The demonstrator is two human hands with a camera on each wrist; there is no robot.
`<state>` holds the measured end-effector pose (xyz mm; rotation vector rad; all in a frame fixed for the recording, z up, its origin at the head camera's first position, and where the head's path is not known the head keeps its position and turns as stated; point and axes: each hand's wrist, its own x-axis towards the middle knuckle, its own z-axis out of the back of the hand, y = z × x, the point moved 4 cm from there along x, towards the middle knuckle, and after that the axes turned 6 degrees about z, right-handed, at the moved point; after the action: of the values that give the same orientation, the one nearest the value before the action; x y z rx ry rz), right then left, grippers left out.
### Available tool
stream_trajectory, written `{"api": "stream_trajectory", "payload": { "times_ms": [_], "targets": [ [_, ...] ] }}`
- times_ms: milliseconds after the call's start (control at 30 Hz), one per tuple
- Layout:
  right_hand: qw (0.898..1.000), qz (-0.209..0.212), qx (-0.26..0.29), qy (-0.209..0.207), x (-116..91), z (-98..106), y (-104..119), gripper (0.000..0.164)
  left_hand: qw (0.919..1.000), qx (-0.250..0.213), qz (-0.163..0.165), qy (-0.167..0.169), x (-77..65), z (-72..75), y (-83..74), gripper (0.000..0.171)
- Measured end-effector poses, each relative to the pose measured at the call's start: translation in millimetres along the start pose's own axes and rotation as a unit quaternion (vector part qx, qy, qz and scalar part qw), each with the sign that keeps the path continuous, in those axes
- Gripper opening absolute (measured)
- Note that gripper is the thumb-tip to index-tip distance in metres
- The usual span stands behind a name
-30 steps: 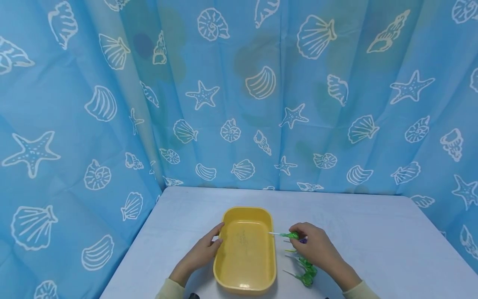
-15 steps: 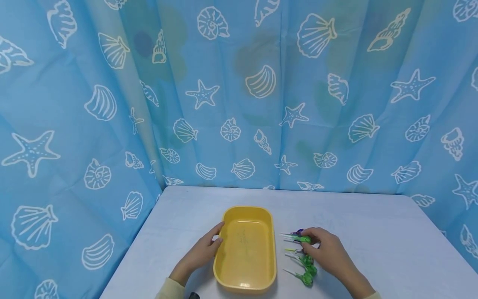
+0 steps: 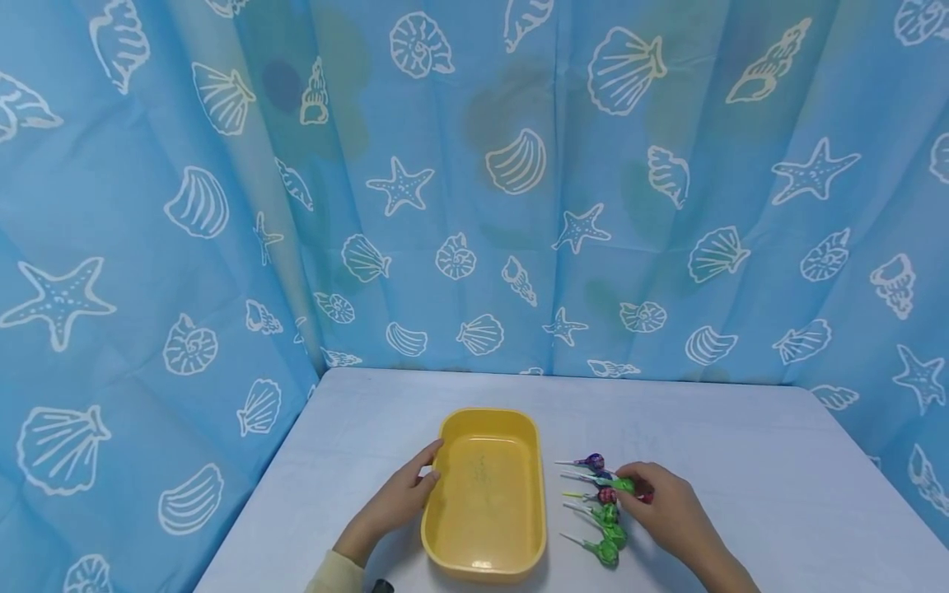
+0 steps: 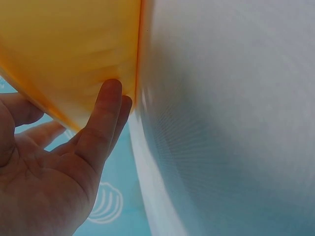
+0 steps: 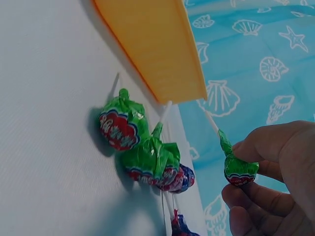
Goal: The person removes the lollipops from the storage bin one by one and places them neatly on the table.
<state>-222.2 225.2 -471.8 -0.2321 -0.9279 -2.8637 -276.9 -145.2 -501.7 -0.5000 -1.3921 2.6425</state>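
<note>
A yellow rectangular tray (image 3: 485, 515) with raised walls stands on the white table. My left hand (image 3: 400, 492) rests against its left side, and in the left wrist view the straight fingers (image 4: 102, 128) touch its outer wall. To the right of the tray, my right hand (image 3: 662, 500) pinches a green-wrapped lollipop (image 5: 240, 169) by its head, the white stick pointing toward the tray. Beside and under that hand lie several more lollipops: a purple one (image 3: 594, 461), a red one with a yellow stick (image 3: 606, 495), and green ones (image 3: 608, 553), their sticks facing the tray.
A blue curtain (image 3: 460, 206) with white shells and starfish hangs behind and to the left of the table (image 3: 741, 461). A small dark object (image 3: 382, 586) sits at the bottom edge, left of the tray. A red bit shows behind my right fingers.
My right hand has drawn back rightward and toward me with the green lollipop, away from the tray's rim. More of the lollipop row shows now. The left hand has stayed on the tray.
</note>
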Motion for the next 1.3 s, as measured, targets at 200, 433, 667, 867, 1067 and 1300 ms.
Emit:
{"api": "stream_trajectory", "payload": {
  "times_ms": [200, 433, 667, 867, 1067, 1300],
  "targets": [
    [1.0, -0.002, -0.006, -0.003, -2.4, -0.8, -6.5, 0.026, 1.0, -0.001, -0.005, 0.001, -0.4, 0.5, -0.6, 0.054],
    [1.0, -0.015, -0.003, -0.001, -6.4, -3.8, -16.1, 0.026, 1.0, -0.001, -0.004, 0.003, -0.2, 0.5, -0.6, 0.053],
    [0.999, -0.031, -0.004, -0.001, -11.6, -3.5, -23.3, 0.026, 1.0, 0.0, -0.002, -0.004, -1.4, 0.8, -2.0, 0.053],
    [0.999, -0.039, -0.008, 0.003, -17.3, -3.6, -30.9, 0.024, 0.9999, 0.004, -0.011, -0.002, -2.7, -0.1, -1.8, 0.053],
    [0.999, -0.049, -0.001, 0.006, -21.4, -1.6, -34.9, 0.023, 0.9999, 0.003, -0.012, -0.002, -3.0, 0.4, -1.5, 0.054],
    [0.998, -0.065, -0.004, 0.019, -26.0, -1.2, -41.4, 0.025, 0.9999, 0.01, -0.006, -0.007, -2.8, -0.5, -2.2, 0.054]
  ]
}}
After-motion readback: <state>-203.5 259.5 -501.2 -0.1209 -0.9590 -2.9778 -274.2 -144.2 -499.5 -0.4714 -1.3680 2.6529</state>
